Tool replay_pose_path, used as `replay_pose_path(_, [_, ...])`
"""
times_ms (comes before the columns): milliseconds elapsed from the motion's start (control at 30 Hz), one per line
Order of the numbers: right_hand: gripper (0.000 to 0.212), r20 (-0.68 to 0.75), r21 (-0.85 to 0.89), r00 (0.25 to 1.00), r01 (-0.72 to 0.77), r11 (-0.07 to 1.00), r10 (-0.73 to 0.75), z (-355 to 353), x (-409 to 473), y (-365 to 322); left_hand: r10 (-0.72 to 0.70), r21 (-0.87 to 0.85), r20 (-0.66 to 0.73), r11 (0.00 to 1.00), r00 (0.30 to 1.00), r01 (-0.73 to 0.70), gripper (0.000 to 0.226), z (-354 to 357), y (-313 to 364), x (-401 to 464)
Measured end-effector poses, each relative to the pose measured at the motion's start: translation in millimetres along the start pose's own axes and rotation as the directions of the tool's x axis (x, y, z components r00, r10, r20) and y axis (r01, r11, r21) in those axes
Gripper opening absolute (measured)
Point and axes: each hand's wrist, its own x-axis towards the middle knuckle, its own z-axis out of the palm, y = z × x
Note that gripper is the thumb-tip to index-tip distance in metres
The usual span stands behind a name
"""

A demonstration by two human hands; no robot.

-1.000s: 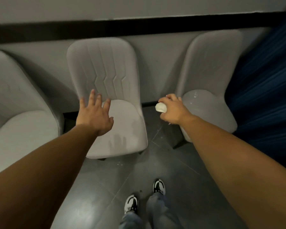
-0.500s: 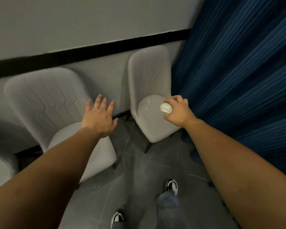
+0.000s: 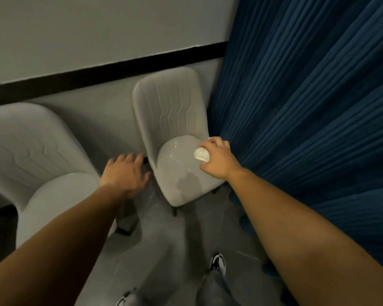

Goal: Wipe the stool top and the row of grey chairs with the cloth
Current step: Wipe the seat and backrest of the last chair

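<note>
Two grey chairs seen against wall: right chair (image 3: 177, 138) beside blue curtain (image 3: 307, 107), left chair (image 3: 31, 155) partly cut by frame edge. White cloth (image 3: 201, 154) bunched and gripped by right hand (image 3: 218, 160), fingers curled round it, held at right side of right chair's seat; contact with seat not discernible. Damp patch (image 3: 187, 183) visible near seat front. Left hand (image 3: 125, 173) held flat, fingers relaxed, nothing gripped, above gap between chairs. Dark tiled floor (image 3: 164, 250) and shoe (image 3: 218, 262) seen below.
</note>
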Motion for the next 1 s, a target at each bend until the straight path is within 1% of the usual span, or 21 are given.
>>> replay_pose_path(67, [0.064,0.048,-0.003,0.998,0.052,0.999,-0.052,-8.7,17.0,15.8,-0.036,-0.006,0.015,0.999,0.999,0.036,0.072,-0.1,27.3,2.4])
replay_pose_path(167, [0.065,0.048,0.034,0.996,0.071,0.997,-0.073,-19.8,45.0,31.2,-0.040,0.015,0.021,0.999,0.999,0.039,0.075,-10.7,57.3,18.5])
replay_pose_path(267, [0.063,0.082,0.057,0.989,0.118,0.991,-0.123,-16.6,65.5,39.0,-0.067,0.008,-0.003,0.998,0.998,0.067,0.076,-16.9,67.5,37.2])
replay_pose_path(367, [0.062,0.094,0.055,0.987,0.126,0.991,-0.131,-16.7,85.7,44.7,-0.088,0.015,0.000,0.996,0.996,0.088,0.075,-11.0,65.2,60.2])
replay_pose_path(500, [0.064,0.079,0.039,0.989,0.121,0.992,-0.124,-20.4,113.2,50.5,-0.100,-0.016,0.043,0.995,0.994,0.101,0.071,11.3,55.3,96.2])
replay_pose_path(633, [0.068,0.095,0.006,0.986,0.134,0.991,-0.134,-14.2,150.6,64.2,-0.170,-0.051,0.132,0.983,0.976,0.178,0.076,45.2,52.3,125.8])
replay_pose_path(700, [0.067,0.093,0.024,0.987,0.129,0.991,-0.131,-4.8,165.2,73.9,-0.172,-0.052,0.162,0.982,0.972,0.183,0.075,64.3,57.7,131.1])
replay_pose_path(800, [0.066,0.129,0.032,0.985,0.109,0.994,-0.112,12.6,181.0,91.5,-0.164,-0.040,0.206,0.984,0.965,0.175,0.079,88.1,63.1,132.1])
replay_pose_path(867, [0.064,0.155,0.015,0.979,0.129,0.992,-0.129,24.0,189.4,102.4,-0.199,-0.016,0.235,0.978,0.951,0.209,0.083,100.9,61.2,133.1])
replay_pose_path(933, [0.063,0.166,0.023,0.975,0.149,0.989,-0.150,34.3,198.5,117.7,-0.267,0.005,0.251,0.962,0.930,0.275,0.083,111.1,58.8,138.4])
replay_pose_path(1000, [0.062,0.186,0.033,0.968,0.163,0.986,-0.166,44.5,207.6,134.9,-0.337,0.006,0.235,0.939,0.912,0.345,0.082,120.4,62.3,140.4])
